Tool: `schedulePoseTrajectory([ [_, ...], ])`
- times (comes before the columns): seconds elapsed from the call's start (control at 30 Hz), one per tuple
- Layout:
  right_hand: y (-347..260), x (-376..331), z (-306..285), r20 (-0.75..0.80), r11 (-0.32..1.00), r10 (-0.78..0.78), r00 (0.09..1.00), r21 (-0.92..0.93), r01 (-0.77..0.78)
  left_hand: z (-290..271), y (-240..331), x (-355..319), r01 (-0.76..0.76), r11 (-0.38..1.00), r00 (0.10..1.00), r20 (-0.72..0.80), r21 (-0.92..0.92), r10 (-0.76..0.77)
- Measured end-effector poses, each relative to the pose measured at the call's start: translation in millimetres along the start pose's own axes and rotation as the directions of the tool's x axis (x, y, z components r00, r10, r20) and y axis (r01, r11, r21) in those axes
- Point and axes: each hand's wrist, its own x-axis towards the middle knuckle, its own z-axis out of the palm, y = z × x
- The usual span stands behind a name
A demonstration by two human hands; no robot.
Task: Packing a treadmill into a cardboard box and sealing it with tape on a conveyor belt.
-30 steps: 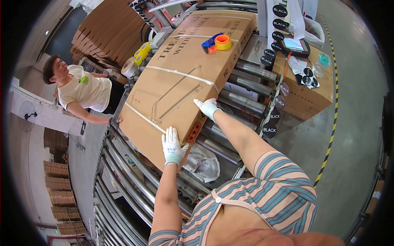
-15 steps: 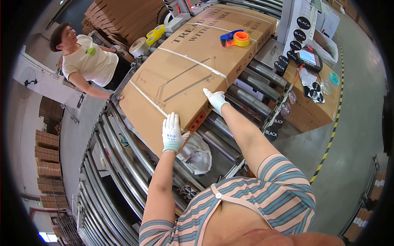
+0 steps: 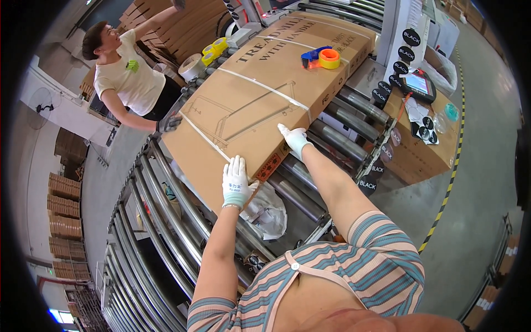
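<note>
A long flat cardboard box (image 3: 260, 99) bound with white straps lies on a steel roller conveyor (image 3: 166, 221). My left hand (image 3: 237, 181), in a white glove, presses flat on the box's near corner. My right hand (image 3: 295, 138), also gloved, rests on the box's near long edge. An orange and blue tape dispenser (image 3: 322, 57) sits on top of the box toward its far end. A co-worker in a white shirt (image 3: 124, 77) stands at the left, a dark-gloved hand (image 3: 168, 123) on the box's far edge.
A crumpled white plastic bag (image 3: 268, 210) lies between the rollers below my hands. Tape rolls (image 3: 204, 58) sit beyond the box. A smaller carton (image 3: 420, 149) with a handheld scanner and round labels stands to the right. Flat cardboard stacks lie behind the co-worker.
The box has slid farther along the rollers away from me, both my hands staying on its near edge. The co-worker has stepped along with it and raised one arm.
</note>
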Motion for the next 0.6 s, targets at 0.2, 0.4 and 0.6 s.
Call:
schedulePoseTrajectory([
  [0.2, -0.6, -0.3, 0.2, 0.008, 1.0, -0.013, 1.0, 0.027, 0.013, -0.6, 0.4, 1.3, 0.001, 1.0, 1.0, 0.009, 0.007, -0.001],
  [0.4, 1.9, -6.3, 2.0, 0.015, 0.999, -0.027, 1.0, 0.04, 0.027, -4.9, -0.1, -5.6, 0.016, 1.0, 1.0, 0.016, 0.006, -0.016],
  [0.6, 7.6, -23.5, 17.1, -0.018, 1.0, -0.01, 1.0, 0.024, 0.01, -4.9, -12.1, -25.7, 0.014, 1.0, 1.0, 0.003, 0.004, -0.014],
])
